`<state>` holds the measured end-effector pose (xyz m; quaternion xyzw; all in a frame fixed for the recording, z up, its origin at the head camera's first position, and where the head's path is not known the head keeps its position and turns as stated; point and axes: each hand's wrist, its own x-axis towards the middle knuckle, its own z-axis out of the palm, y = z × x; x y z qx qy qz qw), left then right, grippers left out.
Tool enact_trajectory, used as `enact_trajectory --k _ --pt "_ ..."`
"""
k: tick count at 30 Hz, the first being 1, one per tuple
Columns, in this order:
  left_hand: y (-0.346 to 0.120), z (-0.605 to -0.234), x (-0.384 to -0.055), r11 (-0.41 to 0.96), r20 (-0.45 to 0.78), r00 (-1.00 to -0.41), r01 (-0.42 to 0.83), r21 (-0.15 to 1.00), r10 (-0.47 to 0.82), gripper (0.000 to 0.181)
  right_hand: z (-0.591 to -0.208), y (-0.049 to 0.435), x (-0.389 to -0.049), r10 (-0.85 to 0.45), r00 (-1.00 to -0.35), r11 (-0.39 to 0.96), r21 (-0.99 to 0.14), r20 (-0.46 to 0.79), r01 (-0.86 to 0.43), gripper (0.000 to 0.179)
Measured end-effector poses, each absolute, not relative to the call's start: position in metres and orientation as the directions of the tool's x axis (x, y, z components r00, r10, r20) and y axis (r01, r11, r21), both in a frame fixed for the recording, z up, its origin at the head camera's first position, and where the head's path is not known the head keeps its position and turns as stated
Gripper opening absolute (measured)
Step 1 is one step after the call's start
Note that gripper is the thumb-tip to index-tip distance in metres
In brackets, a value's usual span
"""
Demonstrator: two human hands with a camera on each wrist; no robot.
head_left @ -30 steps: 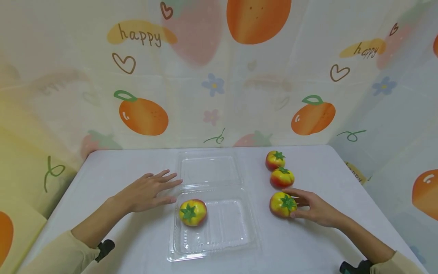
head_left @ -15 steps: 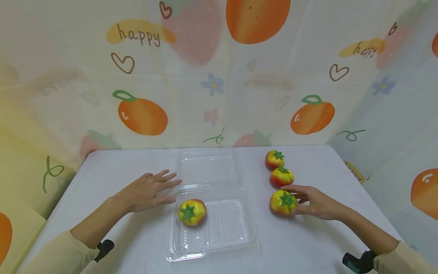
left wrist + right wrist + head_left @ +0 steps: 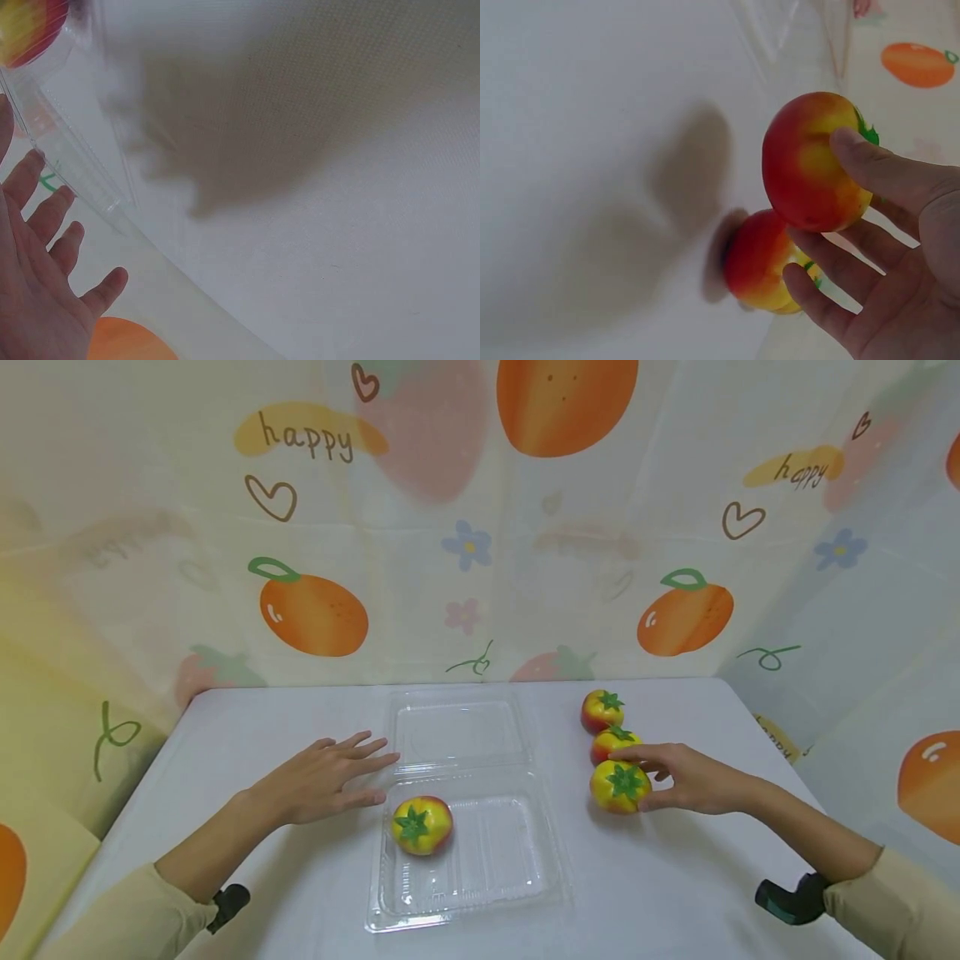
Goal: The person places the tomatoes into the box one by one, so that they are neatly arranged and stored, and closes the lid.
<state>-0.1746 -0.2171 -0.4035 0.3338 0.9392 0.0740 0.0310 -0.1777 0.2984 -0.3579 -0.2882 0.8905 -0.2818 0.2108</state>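
Observation:
My right hand [image 3: 690,777] pinches a red-and-yellow persimmon [image 3: 621,787] with a green star-shaped leaf top, thumb on one side and fingers on the other. In the right wrist view this persimmon [image 3: 810,161] is off the table, its shadow apart from it. Behind it sits a second persimmon [image 3: 611,743], partly hidden by the fingers, and a third persimmon [image 3: 602,711] farther back. My left hand [image 3: 322,781] hovers with spread fingers, fingertips right at the left edge of a clear plastic clamshell box [image 3: 510,852]. Another persimmon [image 3: 422,825] lies in the box's front left part.
The box's lid [image 3: 457,735] lies folded back toward the rear of the white-covered table [image 3: 285,893]. A fruit-printed cloth [image 3: 555,602] hangs behind the table and along its sides.
My right hand has raised the persimmon and carried it slightly away from me, so it now overlaps the second one in the head view. My left hand stays where it was.

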Motion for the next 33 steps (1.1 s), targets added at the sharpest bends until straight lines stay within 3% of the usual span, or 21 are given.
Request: enact_trajectory --k 18,33 --pt "-0.216 -0.399 -0.173 0.758 0.007 -0.769 0.632 0.163 0.640 0.061 -0.320 0.231 -0.190 -0.725 -0.661 0.638 -0.552 -0.195 -0.537 0.059" --pt "-0.214 -0.398 -0.173 0.757 0.000 -0.768 0.630 0.175 0.640 0.062 -0.339 0.169 -0.181 -0.791 -0.520 0.589 -0.630 -0.322 -0.506 0.057"
